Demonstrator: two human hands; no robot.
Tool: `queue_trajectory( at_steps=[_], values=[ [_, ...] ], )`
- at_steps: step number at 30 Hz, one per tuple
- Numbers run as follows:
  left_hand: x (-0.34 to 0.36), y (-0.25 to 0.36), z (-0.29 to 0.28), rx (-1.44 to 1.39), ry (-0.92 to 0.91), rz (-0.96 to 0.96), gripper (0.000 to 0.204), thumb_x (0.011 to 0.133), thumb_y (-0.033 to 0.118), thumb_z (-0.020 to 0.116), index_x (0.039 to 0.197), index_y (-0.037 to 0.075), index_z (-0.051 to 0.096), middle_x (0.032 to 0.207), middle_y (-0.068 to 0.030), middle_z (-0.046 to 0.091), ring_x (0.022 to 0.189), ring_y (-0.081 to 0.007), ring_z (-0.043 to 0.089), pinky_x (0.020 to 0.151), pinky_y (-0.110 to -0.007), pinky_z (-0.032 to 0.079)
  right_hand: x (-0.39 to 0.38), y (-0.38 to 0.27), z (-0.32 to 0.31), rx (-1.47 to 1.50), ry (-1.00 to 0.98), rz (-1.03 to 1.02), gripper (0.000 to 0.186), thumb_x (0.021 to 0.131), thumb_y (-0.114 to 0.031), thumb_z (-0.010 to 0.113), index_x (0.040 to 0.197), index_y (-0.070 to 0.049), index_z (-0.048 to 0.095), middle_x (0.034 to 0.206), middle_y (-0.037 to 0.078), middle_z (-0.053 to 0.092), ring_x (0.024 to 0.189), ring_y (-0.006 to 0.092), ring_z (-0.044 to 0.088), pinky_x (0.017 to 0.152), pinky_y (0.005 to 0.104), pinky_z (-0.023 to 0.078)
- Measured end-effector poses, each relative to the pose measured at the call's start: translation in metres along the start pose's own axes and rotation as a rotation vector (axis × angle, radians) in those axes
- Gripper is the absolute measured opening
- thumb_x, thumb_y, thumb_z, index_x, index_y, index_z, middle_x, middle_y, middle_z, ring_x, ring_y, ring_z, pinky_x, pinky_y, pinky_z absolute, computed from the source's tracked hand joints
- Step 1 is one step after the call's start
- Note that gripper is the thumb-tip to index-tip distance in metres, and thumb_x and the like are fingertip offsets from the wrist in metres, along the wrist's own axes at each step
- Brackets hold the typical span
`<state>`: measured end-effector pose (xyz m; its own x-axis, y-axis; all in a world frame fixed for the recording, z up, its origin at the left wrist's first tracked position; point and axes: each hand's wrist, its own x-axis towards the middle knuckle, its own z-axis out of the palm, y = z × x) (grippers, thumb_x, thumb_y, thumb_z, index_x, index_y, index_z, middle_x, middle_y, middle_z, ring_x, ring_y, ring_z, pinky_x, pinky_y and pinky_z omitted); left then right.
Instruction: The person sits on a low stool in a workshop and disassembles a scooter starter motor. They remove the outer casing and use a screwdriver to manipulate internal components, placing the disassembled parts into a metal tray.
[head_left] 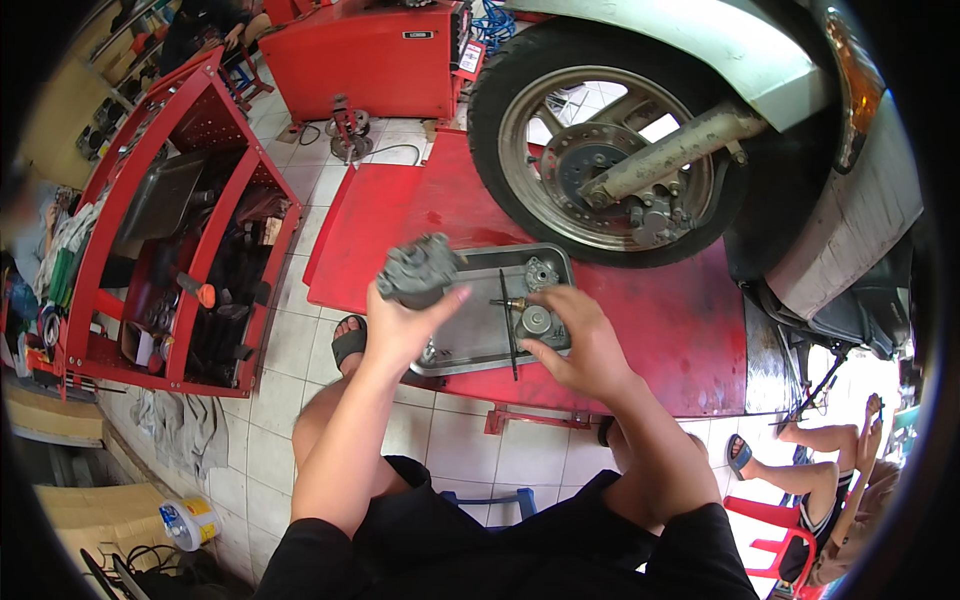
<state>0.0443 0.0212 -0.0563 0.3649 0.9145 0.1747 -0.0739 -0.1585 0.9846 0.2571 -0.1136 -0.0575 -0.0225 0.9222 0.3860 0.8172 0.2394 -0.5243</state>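
Note:
My left hand [405, 325] is closed round a grey cast-metal housing [420, 268] with a cylindrical lower part, raised over the left side of a shallow metal tray [452, 363]. My right hand [560, 325] is over the tray's right side, thumb and fingers apart around a round silver part [535, 320] and a brass fitting [512, 302]; whether they touch these is unclear. A long dark rod [514, 365] lies across the tray. A small cast piece [541, 273] sits at the back right, and small metal bits [429, 350] at the front left.
The tray rests on a red platform [670, 350] below a motorbike's front wheel [610, 240]. A red tool cart [250, 200] stands left, a red cabinet [355, 60] behind, a bucket [190, 522] lower left. A seated person [820, 480] is at right, others [210, 30] at upper left.

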Motion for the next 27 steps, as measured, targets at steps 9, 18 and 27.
queue_trajectory(
  at_steps=[9, 18, 27],
  values=[
    [0.02, -0.007, -0.033, -0.355, 0.025, -0.346, 0.027, 0.077, 0.008, 0.087, 0.084, 0.006, 0.061, 0.075, -0.0011, 0.063, 0.062, -0.0096, 0.056, 0.055, -0.027, 0.044, 0.011, 0.007, 0.095, -0.207, -0.387, -0.073, 0.025, 0.078, -0.018, 0.075, 0.1, -0.007, 0.07, 0.095, 0.01, 0.067, 0.096, 0.0291, 0.065, 0.086, 0.0412, 0.049],
    [0.043, -0.018, -0.024, -0.708, 0.083, -0.582, 0.027, 0.077, 0.008, 0.086, 0.088, 0.006, 0.062, 0.081, -0.0028, 0.064, 0.066, -0.0132, 0.059, 0.055, -0.026, 0.046, 0.043, 0.006, 0.155, -0.244, -0.697, 0.21, 0.018, 0.08, -0.017, 0.077, 0.094, -0.005, 0.073, 0.101, 0.016, 0.07, 0.096, 0.0366, 0.07, 0.085, 0.0467, 0.056],
    [0.035, -0.008, -0.013, -0.759, -0.203, -0.641, 0.029, 0.08, 0.011, 0.085, 0.097, 0.005, 0.063, 0.085, -0.0049, 0.065, 0.072, -0.0157, 0.063, 0.059, -0.026, 0.049, 0.041, 0.018, 0.155, -0.263, -0.743, 0.199, 0.022, 0.08, -0.022, 0.074, 0.091, -0.002, 0.073, 0.102, 0.02, 0.07, 0.096, 0.0386, 0.07, 0.084, 0.0474, 0.057]
  ],
)
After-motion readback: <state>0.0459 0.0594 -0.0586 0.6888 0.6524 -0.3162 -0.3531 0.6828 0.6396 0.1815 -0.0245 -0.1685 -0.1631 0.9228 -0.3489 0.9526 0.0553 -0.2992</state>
